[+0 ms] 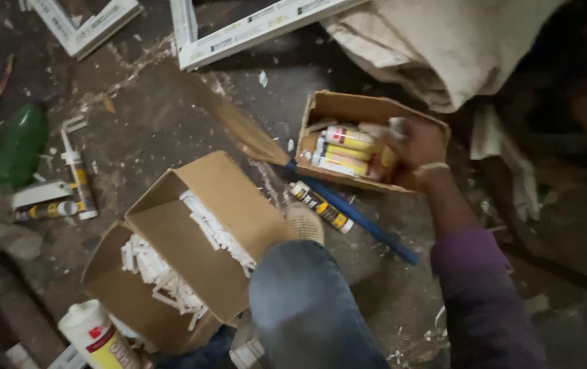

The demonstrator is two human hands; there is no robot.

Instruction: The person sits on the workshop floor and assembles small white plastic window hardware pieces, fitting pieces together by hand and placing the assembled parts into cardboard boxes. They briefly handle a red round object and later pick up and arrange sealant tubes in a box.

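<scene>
In the small cardboard box (348, 108), the right hand (417, 145) grips one of four sealant cartridges (349, 138). Three more cartridges (320, 206) lie on the floor (170, 116).

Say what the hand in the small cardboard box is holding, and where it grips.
The right hand reaches among the sealant tubes; a grip cannot be told.

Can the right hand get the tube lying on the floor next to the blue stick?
Probably yes. The right hand is in the small box, and the loose tube lies uncovered just below it beside the blue stick.
</scene>
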